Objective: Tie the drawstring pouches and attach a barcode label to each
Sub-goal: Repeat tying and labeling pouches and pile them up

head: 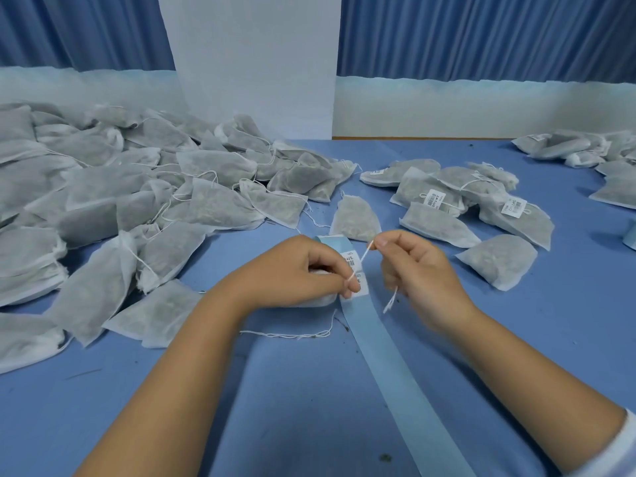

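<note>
Blue curtains (86,29) hang along the back wall with a white panel (254,63) standing between them, and a blue worktop (241,425) fills the foreground. On its left side lies a big heap of pouches (103,187), grey-white mesh bags with loose white cords and no stickers to be seen on them.

Near the middle, the left hand (296,270) rests knuckles-up on the worktop. Its grip is closed: the fingers curl over a pouch (320,299) that is mostly hidden beneath the palm, while thumb and forefinger pinch the pouch's string (363,258). A loose thread (292,335) lies on the worktop just in front of that hand.

The string runs taut, up and to the right, across a barcode label (361,280) that sits on a pale blue backing strip (395,373). The strip starts under the hands and trails off toward the lower right edge.

The right hand (416,266) (slightly blurred) is raised just beside the left one. Its grip is narrow, thumb and forefinger nipping the far end of the string, and a short tail of cord dangles below the curled fingers.

Beyond the hands a lone pouch (356,218) lies by itself. To the right sits a cluster of labelled pouches (447,201), several showing white barcode stickers. A further pile (578,146) lies at the far right edge.
</note>
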A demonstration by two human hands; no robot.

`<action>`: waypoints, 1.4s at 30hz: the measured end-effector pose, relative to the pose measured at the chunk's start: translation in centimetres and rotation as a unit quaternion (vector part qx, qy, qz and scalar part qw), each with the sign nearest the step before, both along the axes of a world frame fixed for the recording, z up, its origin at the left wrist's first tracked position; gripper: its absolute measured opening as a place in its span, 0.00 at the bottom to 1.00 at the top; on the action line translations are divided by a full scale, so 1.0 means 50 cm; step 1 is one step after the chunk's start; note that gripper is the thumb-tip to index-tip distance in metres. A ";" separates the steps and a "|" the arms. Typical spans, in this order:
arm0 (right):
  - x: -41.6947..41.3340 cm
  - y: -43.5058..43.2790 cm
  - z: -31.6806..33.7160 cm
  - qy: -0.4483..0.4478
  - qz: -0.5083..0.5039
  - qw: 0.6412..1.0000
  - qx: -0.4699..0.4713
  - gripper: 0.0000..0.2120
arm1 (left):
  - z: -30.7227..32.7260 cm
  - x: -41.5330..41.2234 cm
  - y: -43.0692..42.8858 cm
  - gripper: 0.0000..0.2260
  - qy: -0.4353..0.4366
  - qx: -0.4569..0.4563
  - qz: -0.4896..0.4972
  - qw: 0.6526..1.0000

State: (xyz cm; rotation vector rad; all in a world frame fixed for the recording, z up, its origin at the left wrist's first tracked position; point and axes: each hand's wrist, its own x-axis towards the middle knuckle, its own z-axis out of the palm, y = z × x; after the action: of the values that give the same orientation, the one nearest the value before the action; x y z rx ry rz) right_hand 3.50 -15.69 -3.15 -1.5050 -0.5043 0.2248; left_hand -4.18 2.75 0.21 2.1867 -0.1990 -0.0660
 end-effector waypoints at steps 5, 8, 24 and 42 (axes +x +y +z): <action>-0.006 0.003 -0.023 -0.212 -0.042 0.972 -0.089 0.08 | -0.003 -0.009 -0.014 0.09 -0.012 -0.200 -0.013 0.980; -0.012 0.007 -0.032 -0.298 -0.017 0.949 -0.105 0.07 | -0.002 -0.001 -0.015 0.11 -0.055 -0.225 0.028 0.972; 0.011 -0.011 -0.016 -0.446 -0.090 0.880 -0.137 0.06 | -0.001 -0.006 -0.011 0.10 0.029 0.020 0.008 0.999; -0.006 0.001 -0.016 -0.155 0.030 0.983 -0.097 0.03 | 0.007 -0.004 -0.012 0.12 0.034 -0.129 0.060 0.989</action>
State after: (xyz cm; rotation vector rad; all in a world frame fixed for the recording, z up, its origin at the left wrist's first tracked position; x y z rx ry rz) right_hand 3.22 -15.66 -3.96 -1.7285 -0.7941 0.0873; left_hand -4.36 2.16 0.54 1.9296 -0.0341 -0.0454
